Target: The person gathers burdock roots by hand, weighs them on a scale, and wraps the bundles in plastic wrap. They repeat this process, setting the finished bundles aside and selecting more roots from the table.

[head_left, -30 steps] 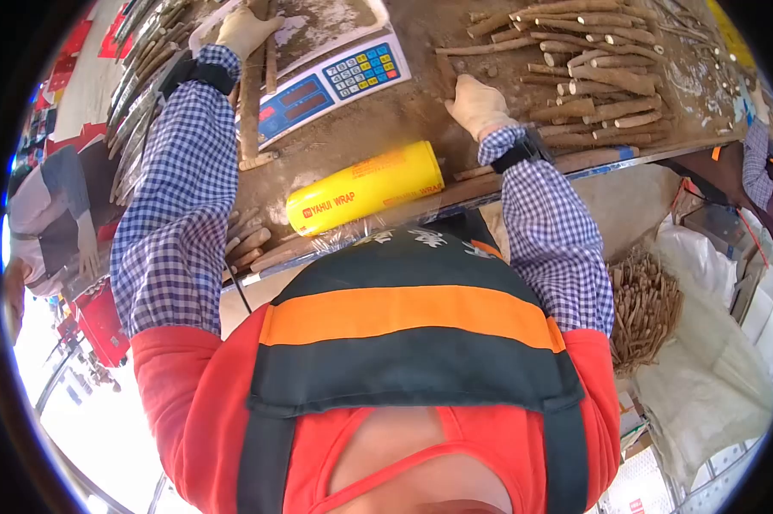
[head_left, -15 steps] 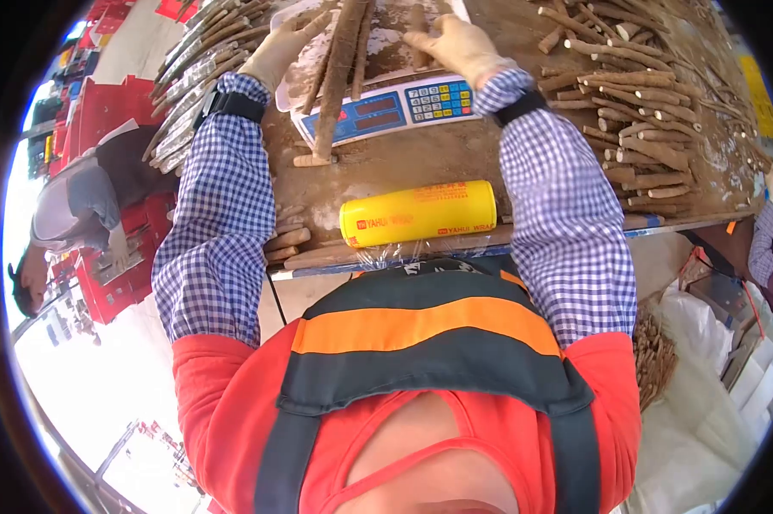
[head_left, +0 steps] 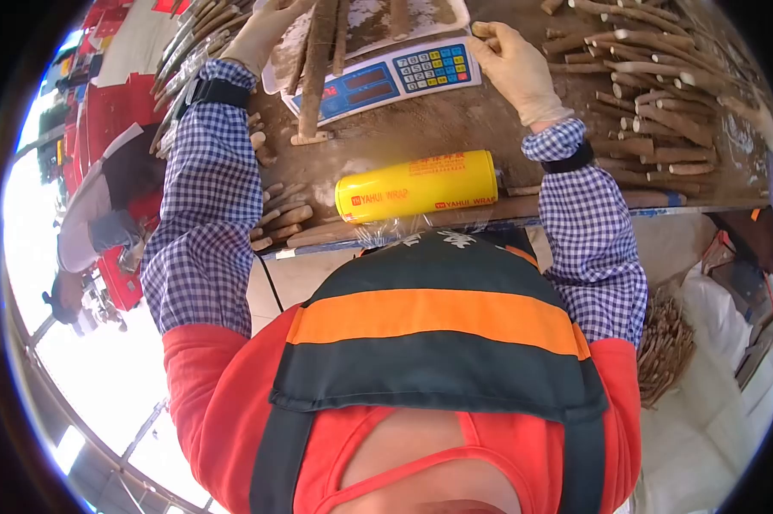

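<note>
Head view, seen from above the wearer's red hood and orange-striped apron. Top centre: an electronic scale [head_left: 386, 73] with long brown roots [head_left: 318, 60] lying across its tray. The gloved left hand [head_left: 262, 30], upper left, rests on those roots; the gloved right hand [head_left: 515, 68], upper right, touches the scale's keypad edge. A yellow wrap roll [head_left: 416, 184] lies on the table [head_left: 420, 137] near its front edge. More cut roots [head_left: 660, 94] are piled at far right. Another person [head_left: 95, 214] stands at left.
</note>
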Demonstrator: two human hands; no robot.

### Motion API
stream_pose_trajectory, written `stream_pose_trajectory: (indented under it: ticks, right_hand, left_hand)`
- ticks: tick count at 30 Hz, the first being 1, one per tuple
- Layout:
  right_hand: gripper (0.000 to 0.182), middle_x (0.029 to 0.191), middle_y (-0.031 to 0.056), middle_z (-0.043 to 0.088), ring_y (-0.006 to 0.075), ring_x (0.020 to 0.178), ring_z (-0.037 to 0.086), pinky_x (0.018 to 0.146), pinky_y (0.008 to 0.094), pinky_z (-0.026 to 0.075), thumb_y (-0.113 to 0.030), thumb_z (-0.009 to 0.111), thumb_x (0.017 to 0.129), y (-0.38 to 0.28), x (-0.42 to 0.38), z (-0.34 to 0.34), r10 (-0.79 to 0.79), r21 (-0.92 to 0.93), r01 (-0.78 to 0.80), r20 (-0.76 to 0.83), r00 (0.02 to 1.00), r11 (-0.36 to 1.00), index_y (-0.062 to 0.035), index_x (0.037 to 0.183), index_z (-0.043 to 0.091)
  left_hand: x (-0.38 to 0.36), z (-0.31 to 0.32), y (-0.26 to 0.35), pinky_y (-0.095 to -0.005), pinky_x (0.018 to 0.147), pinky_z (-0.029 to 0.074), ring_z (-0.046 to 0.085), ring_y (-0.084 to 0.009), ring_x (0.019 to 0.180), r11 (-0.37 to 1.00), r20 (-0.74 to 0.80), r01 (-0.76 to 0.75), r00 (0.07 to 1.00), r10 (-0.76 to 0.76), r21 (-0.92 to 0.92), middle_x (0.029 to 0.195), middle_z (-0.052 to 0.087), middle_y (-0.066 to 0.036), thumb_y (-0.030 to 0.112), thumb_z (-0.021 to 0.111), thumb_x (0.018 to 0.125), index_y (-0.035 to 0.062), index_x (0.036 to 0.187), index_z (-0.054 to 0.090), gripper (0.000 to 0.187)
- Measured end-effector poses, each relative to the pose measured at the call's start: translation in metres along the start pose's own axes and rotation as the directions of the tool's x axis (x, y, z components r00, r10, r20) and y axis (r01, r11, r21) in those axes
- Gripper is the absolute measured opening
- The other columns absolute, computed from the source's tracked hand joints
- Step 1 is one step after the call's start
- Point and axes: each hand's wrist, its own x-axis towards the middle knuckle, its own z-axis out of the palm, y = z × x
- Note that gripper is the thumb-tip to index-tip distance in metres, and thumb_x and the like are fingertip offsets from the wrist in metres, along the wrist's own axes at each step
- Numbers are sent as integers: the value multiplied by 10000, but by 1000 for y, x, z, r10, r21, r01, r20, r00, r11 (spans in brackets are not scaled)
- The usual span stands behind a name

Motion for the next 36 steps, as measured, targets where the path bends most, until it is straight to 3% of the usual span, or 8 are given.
stream_pose_trajectory:
  ticks: [3,5,13,23,27,31,33,36]
  right_hand:
    - [461,982,83,694,219,901,674,793,322,532,-439,586,928,-1,0,6,-6,-90,5,-1,1000,996,-74,1208,607]
    - [447,990,78,695,219,905,678,783,327,537,-436,572,936,4,1,15,-6,-50,5,-13,1000,999,-76,1200,605]
    - [556,942,166,690,335,880,682,725,431,545,-534,632,845,-42,35,41,-19,-197,-7,-130,991,980,-62,1135,589]
    - [423,1059,159,697,299,1013,668,866,417,520,-424,614,809,-87,93,69,182,-301,-132,143,973,944,-80,1028,727]
    - [556,971,189,705,337,948,672,833,404,525,-527,654,734,-73,100,76,157,-96,-134,290,944,986,-52,1012,726]
    - [480,1101,198,662,305,1037,629,928,364,471,-406,574,883,-73,52,57,-261,566,132,153,953,814,-10,1145,645]
    - [511,1233,173,601,258,1126,579,966,335,438,-388,531,953,-81,28,50,-549,184,530,74,832,828,9,1274,535]
    - [575,1244,158,566,248,1162,547,977,327,436,-411,561,959,-103,-10,31,-120,577,-132,377,918,806,28,1317,464]
  left_hand:
    - [6,55,27,-335,772,501,625,-180,851,871,136,-210,945,297,-444,970,667,-97,398,793,782,2,1098,640,530]
    - [11,69,41,-333,747,506,626,-186,793,764,-240,298,952,-192,573,894,676,-85,404,788,785,-9,1078,650,525]
    - [49,29,-26,-397,805,547,694,-345,854,395,-254,229,967,11,889,882,693,-253,409,739,669,-101,965,663,595]
    - [29,19,-11,-286,781,511,633,-161,879,937,-54,349,935,-350,-32,937,677,-60,224,719,840,16,1073,663,317]
    - [6,41,-33,-256,765,515,625,-147,856,996,-48,-90,995,90,-8,976,664,-55,238,648,897,54,1046,680,239]
    - [-51,104,23,-265,741,521,630,-136,862,825,-230,81,941,-248,-560,959,669,-57,289,687,856,56,1000,711,274]
    - [-63,135,16,-293,763,533,630,-158,875,637,-192,14,948,-253,-771,992,660,-76,298,736,821,27,1079,658,382]
    - [-86,186,42,-338,819,540,620,-198,930,591,-379,-194,902,-206,-783,1059,624,-99,267,766,812,8,1216,516,542]
